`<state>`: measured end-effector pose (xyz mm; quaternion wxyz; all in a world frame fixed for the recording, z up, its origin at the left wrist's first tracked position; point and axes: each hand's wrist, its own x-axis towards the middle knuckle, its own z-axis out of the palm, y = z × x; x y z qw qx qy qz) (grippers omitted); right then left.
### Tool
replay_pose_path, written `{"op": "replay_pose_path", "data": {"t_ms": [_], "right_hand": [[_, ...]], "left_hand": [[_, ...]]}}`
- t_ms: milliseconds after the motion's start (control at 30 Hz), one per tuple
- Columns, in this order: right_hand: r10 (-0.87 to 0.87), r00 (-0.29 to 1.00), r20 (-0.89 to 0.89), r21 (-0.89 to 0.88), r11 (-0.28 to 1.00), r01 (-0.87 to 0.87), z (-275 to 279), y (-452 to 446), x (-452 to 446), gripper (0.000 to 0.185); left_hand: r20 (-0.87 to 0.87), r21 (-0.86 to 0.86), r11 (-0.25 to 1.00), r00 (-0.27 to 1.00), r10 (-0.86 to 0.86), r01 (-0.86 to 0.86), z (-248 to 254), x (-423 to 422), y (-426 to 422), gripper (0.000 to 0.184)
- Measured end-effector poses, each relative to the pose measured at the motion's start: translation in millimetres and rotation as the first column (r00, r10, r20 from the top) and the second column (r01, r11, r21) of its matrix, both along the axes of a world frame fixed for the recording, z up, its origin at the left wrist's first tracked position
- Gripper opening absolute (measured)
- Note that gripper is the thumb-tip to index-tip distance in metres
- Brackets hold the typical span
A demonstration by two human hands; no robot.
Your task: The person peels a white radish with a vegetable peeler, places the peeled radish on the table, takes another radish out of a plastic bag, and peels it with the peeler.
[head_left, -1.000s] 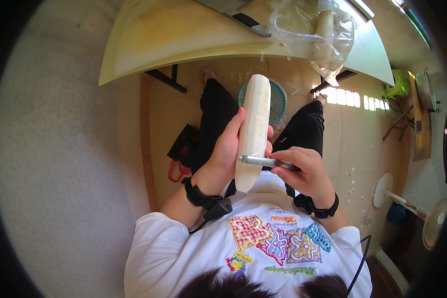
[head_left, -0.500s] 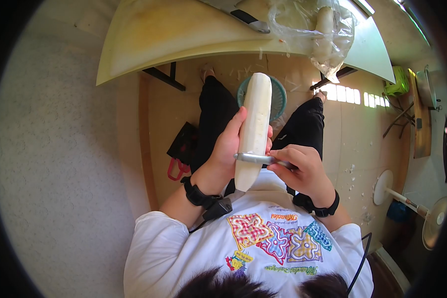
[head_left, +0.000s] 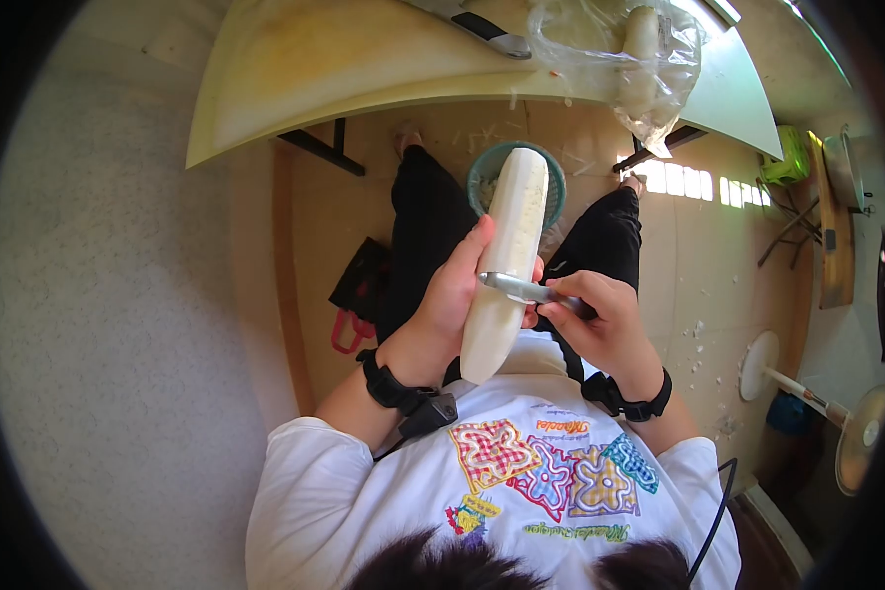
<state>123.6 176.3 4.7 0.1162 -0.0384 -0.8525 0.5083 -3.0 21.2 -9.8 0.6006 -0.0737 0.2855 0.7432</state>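
A long white radish [head_left: 513,221], its surface pale and faceted, tilts slightly in front of my body. My left hand [head_left: 454,280] wraps round its middle from the left, with fingertips showing on the far side. In my right hand [head_left: 600,313] is a metal peeler [head_left: 516,287], held by its handle. The peeler's head lies across the radish near mid-length, touching it. Below the radish's far end, a teal plastic basket [head_left: 558,192] stands on the floor between my legs, with pale peelings in it.
Ahead is a table [head_left: 295,93] bearing a knife [head_left: 492,37] and a clear plastic bag [head_left: 649,88] with another white radish inside. Peel scraps lie on the floor around the basket. A pedestal fan [head_left: 860,438] lies to the right, a dark bag [head_left: 362,275] by my left leg.
The peeler has moved up the radish, away from my body, from its near part to about the middle. The radish leans a little more to the right at its far end.
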Motion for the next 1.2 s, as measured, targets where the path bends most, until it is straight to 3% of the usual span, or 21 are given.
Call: {"op": "replay_pose_path", "data": {"t_ms": [167,600,667,933,1100,1200], "right_hand": [[-0.016,1.000,-0.004,-0.005,1.000,0.016,-2.3,-1.1,-0.9,0.019],[-0.068,0.996,-0.055,0.020,0.997,0.070,-4.4,-0.8,-2.1,0.019],[-0.104,0.994,-0.043,0.030,0.994,0.106,-9.2,5.1,-1.1,0.019],[-0.145,0.989,-0.002,0.036,0.989,0.145,-2.7,4.7,-3.1,0.018],[-0.174,0.981,-0.084,0.053,0.982,0.179,-15.0,9.9,-4.9,0.017],[-0.163,0.987,-0.013,0.018,0.986,0.163,-6.9,7.9,-2.8,0.018]], "left_hand": [[0.024,0.053,0.999,1.000,-0.002,0.000,-4.0,-0.8,-1.1,0.062],[0.018,-0.007,1.000,1.000,-0.004,0.004,4.5,0.1,-4.0,0.063],[0.004,0.019,0.994,0.994,-0.112,0.112,-4.4,1.7,-9.9,0.062],[0.040,-0.023,0.998,0.998,-0.054,0.054,10.9,2.5,-5.6,0.062],[0.019,-0.013,0.998,0.998,-0.067,0.068,5.0,1.9,-8.5,0.062],[-0.004,-0.001,0.995,0.995,-0.100,0.100,5.4,2.8,-10.8,0.062]]}}
